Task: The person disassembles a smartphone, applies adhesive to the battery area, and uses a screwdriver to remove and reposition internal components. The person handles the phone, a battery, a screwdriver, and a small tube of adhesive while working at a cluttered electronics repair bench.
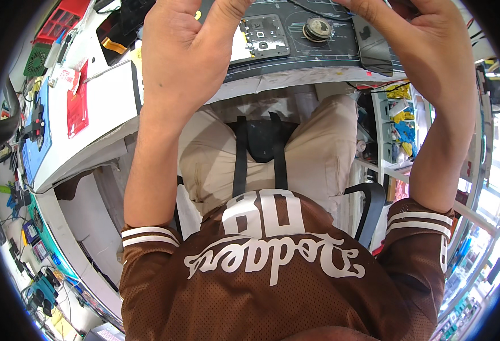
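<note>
A: So nearest the camera a brown mesh jersey (272,273) is filling the bottom, then beige trousers (318,153) with a black strap (239,165) lying across the lap.

B: And the hands?

A: Both are reaching up over the surface (295,77). The left hand (181,57) is hovering with its fingers (227,11) spread loosely open, running out of the top edge, not gripping anything I can see. The right hand (426,40) is sitting against a dark phone (375,48) at the far right of the dark mat (318,54); can't tell if its fingers are actually closing on it, they're cut off.

B: Between them?

A: A grey circuit board (264,37) and a small round speaker (318,28) are lying on the mat. Further left, a red sheet (77,105) is resting on the white part.
</note>
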Action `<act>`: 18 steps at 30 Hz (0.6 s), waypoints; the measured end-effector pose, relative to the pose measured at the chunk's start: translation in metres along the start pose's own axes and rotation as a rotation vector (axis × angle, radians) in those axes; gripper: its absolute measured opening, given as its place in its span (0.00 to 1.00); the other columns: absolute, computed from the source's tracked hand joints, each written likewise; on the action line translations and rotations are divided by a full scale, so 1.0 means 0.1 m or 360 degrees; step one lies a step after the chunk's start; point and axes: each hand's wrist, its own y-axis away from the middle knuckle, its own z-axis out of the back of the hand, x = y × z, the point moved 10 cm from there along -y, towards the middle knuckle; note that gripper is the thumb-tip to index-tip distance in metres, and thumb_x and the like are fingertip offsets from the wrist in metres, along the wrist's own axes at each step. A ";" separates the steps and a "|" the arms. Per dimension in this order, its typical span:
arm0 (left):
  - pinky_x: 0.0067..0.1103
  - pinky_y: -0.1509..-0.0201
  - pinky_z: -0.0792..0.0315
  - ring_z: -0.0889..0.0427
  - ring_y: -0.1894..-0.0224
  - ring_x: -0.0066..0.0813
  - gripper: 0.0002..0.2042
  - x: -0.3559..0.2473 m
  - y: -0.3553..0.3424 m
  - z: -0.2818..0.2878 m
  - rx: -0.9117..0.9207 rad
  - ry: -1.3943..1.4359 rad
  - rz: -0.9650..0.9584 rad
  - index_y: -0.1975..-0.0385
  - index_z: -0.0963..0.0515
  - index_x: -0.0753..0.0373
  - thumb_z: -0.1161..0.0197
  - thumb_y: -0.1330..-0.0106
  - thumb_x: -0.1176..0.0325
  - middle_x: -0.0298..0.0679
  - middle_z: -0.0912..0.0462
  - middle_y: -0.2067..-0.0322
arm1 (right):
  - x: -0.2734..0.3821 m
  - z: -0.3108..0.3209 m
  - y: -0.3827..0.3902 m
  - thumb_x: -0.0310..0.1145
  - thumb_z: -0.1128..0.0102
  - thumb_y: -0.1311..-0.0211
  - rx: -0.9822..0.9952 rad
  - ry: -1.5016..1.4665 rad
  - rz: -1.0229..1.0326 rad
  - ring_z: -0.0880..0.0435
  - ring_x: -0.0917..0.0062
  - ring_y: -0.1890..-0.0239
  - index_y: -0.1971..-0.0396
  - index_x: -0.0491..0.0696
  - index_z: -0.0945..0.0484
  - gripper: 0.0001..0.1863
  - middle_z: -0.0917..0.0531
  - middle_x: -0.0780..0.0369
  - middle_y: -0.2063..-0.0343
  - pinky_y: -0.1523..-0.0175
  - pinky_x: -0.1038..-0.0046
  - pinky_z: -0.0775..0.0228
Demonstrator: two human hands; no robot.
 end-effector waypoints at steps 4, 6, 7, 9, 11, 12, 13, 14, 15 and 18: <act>0.29 0.44 0.27 0.17 0.50 0.32 0.08 0.00 0.08 0.01 -0.0036 -0.0274 0.0114 0.55 0.16 0.63 0.37 0.22 0.66 0.37 0.13 0.57 | -0.28 -0.08 0.00 0.30 0.28 0.35 0.0005 -0.0044 0.0178 0.18 0.75 0.71 0.63 0.39 0.12 0.09 0.14 0.58 0.69 0.63 0.72 0.25; 0.24 0.44 0.26 0.17 0.51 0.27 0.08 0.03 0.06 -0.03 -0.0001 -0.0100 -0.0022 0.55 0.16 0.68 0.39 0.21 0.69 0.40 0.13 0.55 | -0.44 -0.10 0.04 0.34 0.33 0.30 0.0144 0.0076 -0.0083 0.19 0.60 0.67 0.64 0.43 0.13 0.09 0.16 0.58 0.72 0.58 0.62 0.25; 0.23 0.46 0.26 0.18 0.53 0.26 0.08 0.03 0.04 -0.03 0.0032 -0.0083 0.0046 0.55 0.17 0.69 0.40 0.21 0.70 0.40 0.14 0.56 | -0.44 -0.06 -0.01 0.43 0.33 0.28 0.0056 0.0061 0.0262 0.16 0.57 0.72 0.64 0.44 0.11 0.16 0.13 0.56 0.74 0.61 0.62 0.23; 0.20 0.47 0.30 0.23 0.56 0.22 0.07 0.11 0.06 0.03 -0.0031 -0.0066 0.0125 0.58 0.21 0.68 0.42 0.20 0.72 0.36 0.19 0.61 | -0.37 -0.03 -0.10 0.46 0.32 0.34 0.0055 0.0201 0.0313 0.11 0.54 0.61 0.64 0.48 0.09 0.16 0.10 0.52 0.68 0.50 0.57 0.20; 0.19 0.47 0.32 0.27 0.57 0.21 0.06 0.10 0.01 -0.03 -0.0023 -0.0128 0.0108 0.59 0.24 0.67 0.43 0.19 0.71 0.34 0.23 0.62 | -0.38 -0.04 -0.11 0.45 0.32 0.33 0.0075 0.0194 0.0356 0.12 0.56 0.59 0.66 0.45 0.11 0.17 0.11 0.54 0.68 0.50 0.57 0.22; 0.19 0.47 0.32 0.27 0.57 0.21 0.07 0.14 -0.01 -0.06 -0.0047 -0.0060 0.0091 0.60 0.24 0.67 0.42 0.19 0.70 0.34 0.23 0.62 | -0.38 -0.01 -0.09 0.43 0.32 0.33 -0.0020 0.0165 0.0436 0.13 0.55 0.61 0.69 0.45 0.13 0.15 0.12 0.54 0.70 0.51 0.56 0.22; 0.19 0.47 0.32 0.27 0.57 0.21 0.08 0.13 0.01 -0.07 -0.0058 -0.0019 0.0098 0.60 0.24 0.66 0.42 0.19 0.69 0.34 0.23 0.63 | -0.34 -0.01 -0.02 0.42 0.32 0.33 -0.0052 0.0165 0.0444 0.13 0.55 0.60 0.68 0.45 0.14 0.14 0.13 0.54 0.69 0.50 0.56 0.23; 0.20 0.47 0.32 0.27 0.57 0.21 0.08 0.11 0.01 -0.07 -0.0075 0.0018 0.0111 0.61 0.24 0.66 0.42 0.19 0.69 0.34 0.24 0.63 | -0.30 0.00 0.01 0.41 0.32 0.33 -0.0076 0.0162 0.0457 0.14 0.55 0.59 0.67 0.46 0.14 0.12 0.15 0.54 0.68 0.50 0.57 0.23; 0.20 0.47 0.32 0.26 0.57 0.22 0.08 0.09 0.01 -0.10 -0.0046 -0.0018 0.0131 0.61 0.23 0.66 0.41 0.19 0.69 0.35 0.23 0.63 | -0.29 0.01 0.07 0.40 0.32 0.33 -0.0107 0.0210 0.0500 0.14 0.56 0.57 0.67 0.46 0.15 0.11 0.15 0.55 0.66 0.49 0.57 0.23; 0.21 0.47 0.32 0.26 0.57 0.23 0.08 0.17 0.03 -0.18 0.0047 -0.0050 0.0160 0.62 0.23 0.67 0.40 0.20 0.69 0.35 0.23 0.62 | -0.25 0.05 0.13 0.39 0.32 0.34 -0.0130 0.0380 0.0594 0.16 0.57 0.53 0.64 0.47 0.15 0.10 0.16 0.56 0.63 0.46 0.58 0.24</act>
